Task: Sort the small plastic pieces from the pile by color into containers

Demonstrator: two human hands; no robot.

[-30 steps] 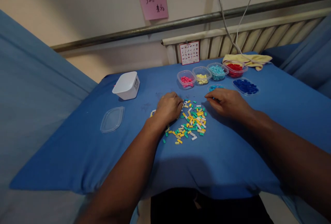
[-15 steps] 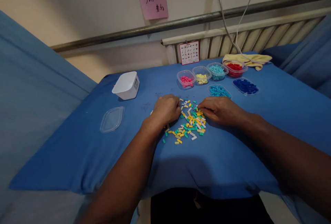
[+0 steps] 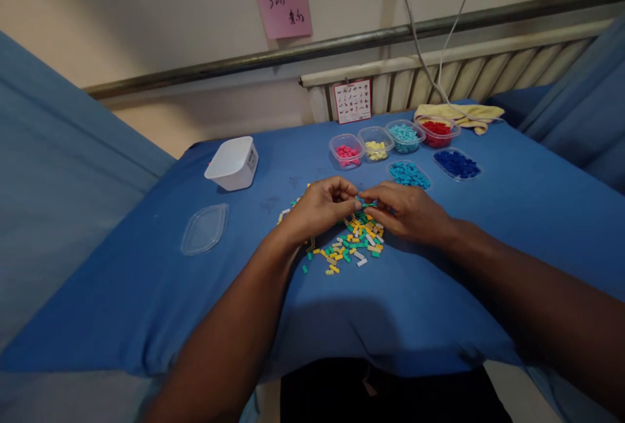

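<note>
A pile of small bricks (image 3: 352, 245) in yellow, green and white lies on the blue table (image 3: 146, 280). My left hand (image 3: 319, 207) and my right hand (image 3: 405, 211) hover just above the pile's far edge, fingertips meeting. Between them they pinch a small teal brick (image 3: 367, 203). Both hands have their fingers curled in a pinch.
Behind the pile stand clear tubs of sorted bricks: pink (image 3: 347, 151), yellow (image 3: 375, 145), light blue (image 3: 405, 135), red (image 3: 436, 131), plus shallow lids with light blue (image 3: 409, 174) and dark blue (image 3: 456, 164) bricks. A white box (image 3: 232, 163) and clear lid (image 3: 204, 229) lie left.
My right hand came back from the light blue bricks to the pile. Both hands lifted and met over the pile, now pinching a teal brick together.
</note>
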